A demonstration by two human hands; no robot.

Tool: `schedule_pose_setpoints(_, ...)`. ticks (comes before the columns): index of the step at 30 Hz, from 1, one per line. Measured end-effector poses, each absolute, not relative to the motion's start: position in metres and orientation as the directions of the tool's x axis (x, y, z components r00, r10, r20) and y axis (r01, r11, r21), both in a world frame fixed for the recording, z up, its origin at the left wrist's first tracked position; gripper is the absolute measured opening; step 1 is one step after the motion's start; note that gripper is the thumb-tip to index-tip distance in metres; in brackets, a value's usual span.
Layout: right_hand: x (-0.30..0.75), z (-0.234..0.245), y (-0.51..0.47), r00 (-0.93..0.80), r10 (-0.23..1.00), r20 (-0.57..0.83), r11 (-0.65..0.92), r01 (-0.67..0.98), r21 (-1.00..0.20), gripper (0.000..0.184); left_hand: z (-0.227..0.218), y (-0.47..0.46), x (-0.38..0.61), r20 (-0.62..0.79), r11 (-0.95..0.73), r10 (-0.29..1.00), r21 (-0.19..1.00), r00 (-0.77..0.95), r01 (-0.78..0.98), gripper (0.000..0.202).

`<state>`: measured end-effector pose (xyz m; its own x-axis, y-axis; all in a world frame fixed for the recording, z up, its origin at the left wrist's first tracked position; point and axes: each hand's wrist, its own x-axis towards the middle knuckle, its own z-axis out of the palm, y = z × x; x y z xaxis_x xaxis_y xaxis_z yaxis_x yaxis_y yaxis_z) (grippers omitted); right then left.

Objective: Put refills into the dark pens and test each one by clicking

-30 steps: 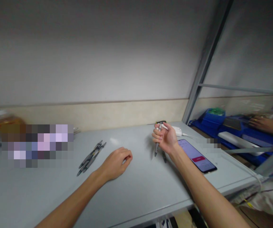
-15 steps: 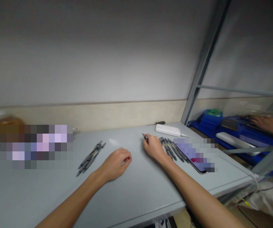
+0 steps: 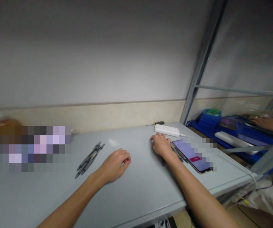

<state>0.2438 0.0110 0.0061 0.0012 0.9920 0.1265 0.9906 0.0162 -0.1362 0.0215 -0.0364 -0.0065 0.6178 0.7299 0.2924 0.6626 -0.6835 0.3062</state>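
My right hand (image 3: 161,145) lies over the right-hand group of grey pens (image 3: 179,155), covering most of them. Its fingers are arched and apart, and no pen shows in them. My left hand (image 3: 117,163) rests on the table with its fingers curled in and the thumb close to them; nothing sticks out of it. To its left lies a small bundle of grey pens (image 3: 90,160), side by side and slanting. A phone (image 3: 190,153) with a lit screen lies just right of the pens by my right hand.
Behind my right hand are a white power strip or charger (image 3: 166,130) with a cable and a screwdriver (image 3: 159,123). Blurred items stand at the left, beside an amber container (image 3: 4,126). A metal post (image 3: 194,85) rises at the right. Beyond it, another person's hand (image 3: 266,123) is over blue trays.
My right hand has moved right onto the pens. The pen it pinched before no longer shows in its fingers, which have spread. My left hand stays curled in place.
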Motion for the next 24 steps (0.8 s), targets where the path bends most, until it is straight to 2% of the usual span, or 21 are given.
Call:
schedule_pose_setpoints(3, 0.244, 0.005, 0.011, -0.032, 0.994, 0.1, 0.049, 0.985, -0.164, 0.044, -0.007, -0.037, 0.022, 0.293, -0.685, 0.728, 0.309, 0.619, 0.66, 0.021)
schedule_pose_setpoints(6, 0.244, 0.002, 0.013, -0.077, 0.988, 0.137, 0.098, 0.984, -0.151, 0.047, -0.007, -0.037, 0.022, 0.291, -0.687, 0.727, 0.292, 0.623, 0.665, 0.021)
schedule_pose_setpoints(10, 0.238, -0.001, 0.012, -0.152, 0.965, 0.215, 0.184, 0.973, -0.138, 0.044, -0.004, -0.037, 0.022, 0.315, -0.651, 0.748, 0.181, 0.584, 0.737, 0.019)
schedule_pose_setpoints(14, 0.226, -0.003, 0.006, -0.277, 0.933, 0.228, 0.318, 0.933, -0.169, 0.037, 0.002, -0.036, 0.018, 0.355, -0.425, 0.851, 0.032, 0.387, 0.905, 0.021)
schedule_pose_setpoints(18, 0.219, -0.007, 0.003, -0.362, 0.909, 0.206, 0.4, 0.897, -0.188, 0.033, 0.003, -0.038, 0.012, 0.306, -0.16, 0.935, -0.084, 0.179, 0.983, 0.028)
schedule_pose_setpoints(24, 0.219, -0.008, 0.002, -0.389, 0.902, 0.186, 0.423, 0.884, -0.199, 0.03, -0.001, -0.036, 0.006, 0.285, -0.02, 0.957, -0.119, 0.054, 0.993, 0.031)
